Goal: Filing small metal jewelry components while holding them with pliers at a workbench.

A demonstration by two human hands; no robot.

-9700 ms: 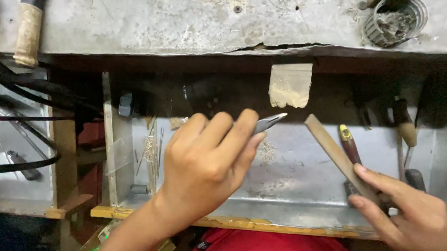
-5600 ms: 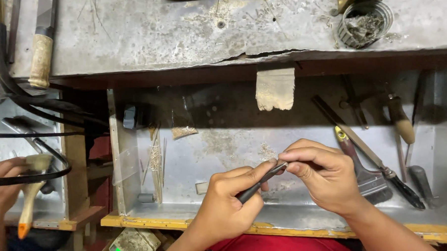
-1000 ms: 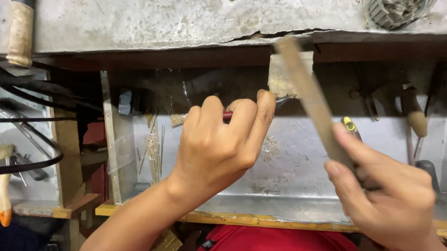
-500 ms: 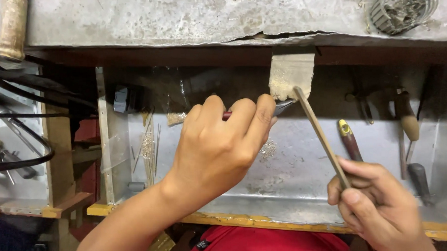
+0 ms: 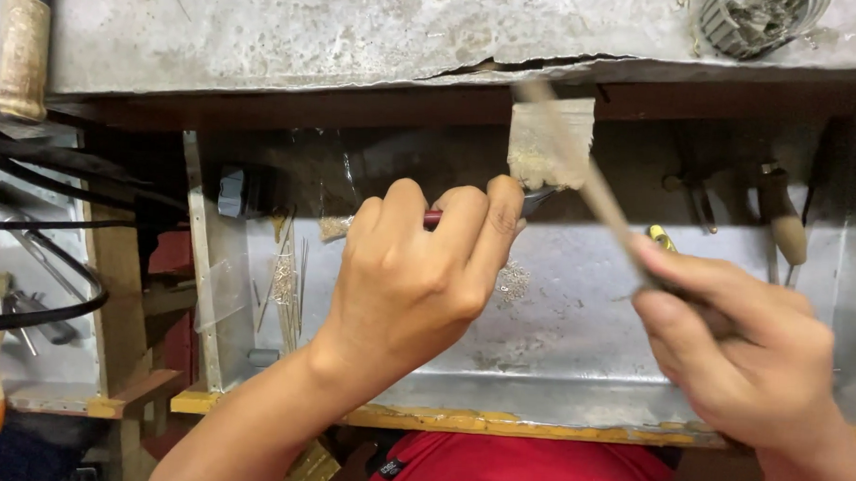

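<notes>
My left hand (image 5: 417, 273) is closed around red-handled pliers (image 5: 534, 199), whose metal jaws stick out to the right, close under a worn wooden bench peg (image 5: 550, 145). My right hand (image 5: 747, 346) grips a long flat file (image 5: 582, 175) by its handle. The file is blurred and slants up and left, its far end near the peg and the plier jaws. Anything held in the jaws is too small to make out.
A metal drawer tray (image 5: 556, 368) lies under both hands, with metal filings (image 5: 512, 281) and thin wires (image 5: 289, 283) in it. Hand tools (image 5: 780, 220) rest at its right. A wooden-handled tool (image 5: 22, 51) lies on the grey benchtop (image 5: 293, 27); black cables (image 5: 42, 161) hang at left.
My right hand has lifted the file, first steeply, then slanting up-left to the peg. My left hand with the pliers has stayed under the peg.
</notes>
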